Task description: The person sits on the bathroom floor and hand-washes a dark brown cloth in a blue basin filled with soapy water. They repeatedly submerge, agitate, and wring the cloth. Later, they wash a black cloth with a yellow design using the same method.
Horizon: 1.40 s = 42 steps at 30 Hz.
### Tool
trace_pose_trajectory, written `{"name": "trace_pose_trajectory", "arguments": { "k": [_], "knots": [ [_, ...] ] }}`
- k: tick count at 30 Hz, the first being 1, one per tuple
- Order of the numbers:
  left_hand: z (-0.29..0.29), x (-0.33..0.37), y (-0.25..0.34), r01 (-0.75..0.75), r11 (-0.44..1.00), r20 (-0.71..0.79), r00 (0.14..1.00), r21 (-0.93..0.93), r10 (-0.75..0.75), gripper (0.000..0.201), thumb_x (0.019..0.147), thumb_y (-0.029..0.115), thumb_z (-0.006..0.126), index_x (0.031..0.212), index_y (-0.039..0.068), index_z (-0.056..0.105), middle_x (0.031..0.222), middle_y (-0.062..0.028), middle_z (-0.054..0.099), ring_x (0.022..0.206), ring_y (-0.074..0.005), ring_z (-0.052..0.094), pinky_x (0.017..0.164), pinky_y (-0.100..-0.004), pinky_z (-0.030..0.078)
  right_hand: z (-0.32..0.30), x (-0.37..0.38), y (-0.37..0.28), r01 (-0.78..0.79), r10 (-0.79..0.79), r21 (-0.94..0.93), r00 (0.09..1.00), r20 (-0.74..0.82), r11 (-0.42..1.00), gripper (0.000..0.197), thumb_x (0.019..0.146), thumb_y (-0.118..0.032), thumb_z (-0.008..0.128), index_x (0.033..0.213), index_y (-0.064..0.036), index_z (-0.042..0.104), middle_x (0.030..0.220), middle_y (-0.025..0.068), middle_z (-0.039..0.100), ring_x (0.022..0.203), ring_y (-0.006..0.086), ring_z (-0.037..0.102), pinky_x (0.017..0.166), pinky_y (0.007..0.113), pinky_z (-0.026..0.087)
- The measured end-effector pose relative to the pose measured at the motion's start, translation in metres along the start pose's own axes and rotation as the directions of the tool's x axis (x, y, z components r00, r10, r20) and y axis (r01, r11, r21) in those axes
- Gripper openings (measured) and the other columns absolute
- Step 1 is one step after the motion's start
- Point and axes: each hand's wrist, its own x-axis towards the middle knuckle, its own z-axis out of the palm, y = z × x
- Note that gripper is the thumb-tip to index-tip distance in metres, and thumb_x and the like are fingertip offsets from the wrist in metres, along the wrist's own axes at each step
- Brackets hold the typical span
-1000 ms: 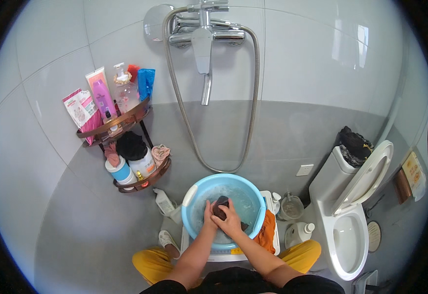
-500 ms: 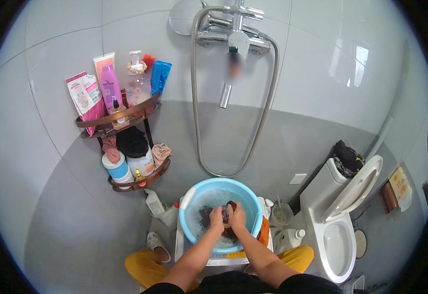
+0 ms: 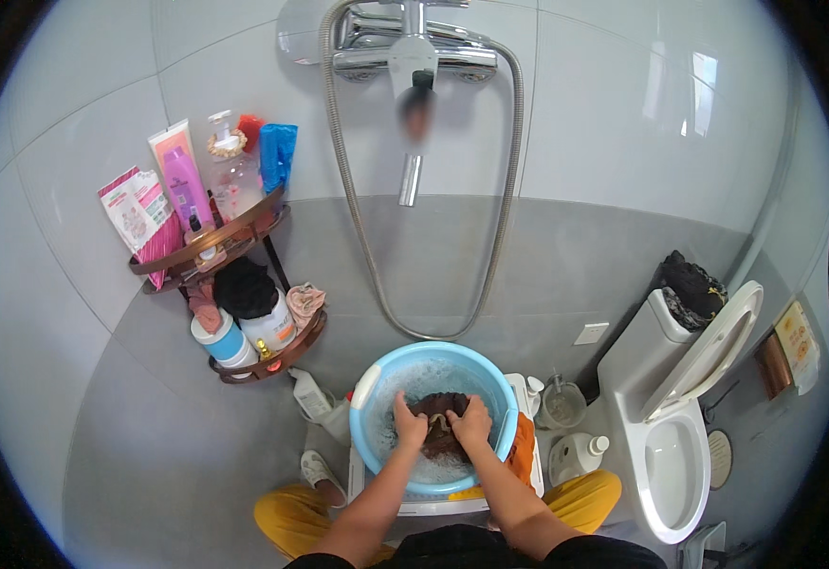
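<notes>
A light blue basin [image 3: 433, 351] in front of me holds sudsy water [image 3: 394, 386]. Over the water a wet dark brown cloth [image 3: 441, 440], which looks like a garment, stretches between my hands. Its left part is pinched by my left hand [image 3: 411, 427], with the thumb on top. My right hand [image 3: 472, 425] grips the right part in the same way. A pale strip or edge shows on the fabric between the two thumbs. The lower part of the cloth lies in the suds, so its full shape is hidden.
The basin stands on a white stand [image 3: 421, 508]. An orange cloth [image 3: 521, 449] hangs at its right, near a white jug [image 3: 577, 458]. A toilet [image 3: 672, 474] is farther right. Ahead hang a shower hose [image 3: 514, 171] and spout; a corner shelf [image 3: 291, 353] holds bottles.
My hands have moved apart, spreading the bunched dark cloth between them so its brown surface and pale strip show. The whole view has shifted slightly.
</notes>
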Motion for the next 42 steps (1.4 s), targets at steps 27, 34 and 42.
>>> {"name": "trace_pose_trajectory", "arguments": {
  "k": [27, 34, 42],
  "knots": [
    [-0.045, 0.026, 0.002, -0.080, 0.825, 0.110, 0.994, 0.559, 0.022, 0.074, 0.081, 0.065, 0.039, 0.089, -0.005, 0.063, 0.092, -0.0283, 0.060, 0.090, -0.0418, 0.058, 0.079, -0.0476, 0.043, -0.010, 0.050, 0.015, -0.016, -0.003, 0.065, 0.957, 0.291, 0.998, 0.053, 0.082, -0.042, 0.055, 0.112, 0.0006, 0.052, 0.108, 0.0272, 0.056, 0.102, 0.0414, 0.053, 0.090, 0.044, 0.040],
    [-0.061, 0.010, 0.009, 0.098, 0.951, -0.013, 0.994, -0.293, -0.106, 0.025, 0.081, 0.024, 0.065, 0.084, -0.001, 0.064, 0.076, -0.0068, 0.063, 0.066, -0.0158, 0.057, 0.059, -0.0303, 0.043, -0.058, 0.051, 0.011, -0.545, -0.010, 0.813, 0.830, 0.558, 0.205, 0.040, 0.077, -0.013, 0.061, 0.114, -0.0026, 0.051, 0.104, 0.0119, 0.058, 0.093, 0.0250, 0.056, 0.084, 0.037, 0.046],
    [-0.074, 0.012, 0.015, 0.396, 0.571, 0.410, 0.905, -0.720, -0.111, 0.036, 0.081, 0.016, 0.065, 0.111, 0.001, 0.052, 0.107, -0.0094, 0.059, 0.098, -0.0217, 0.056, 0.082, -0.0340, 0.044, -0.093, 0.050, 0.001, -0.700, -0.096, 0.712, 0.714, 0.693, -0.061, 0.033, 0.083, -0.024, 0.058, 0.106, -0.0010, 0.057, 0.106, 0.0136, 0.062, 0.097, 0.0278, 0.059, 0.087, 0.044, 0.047]
  ]
}}
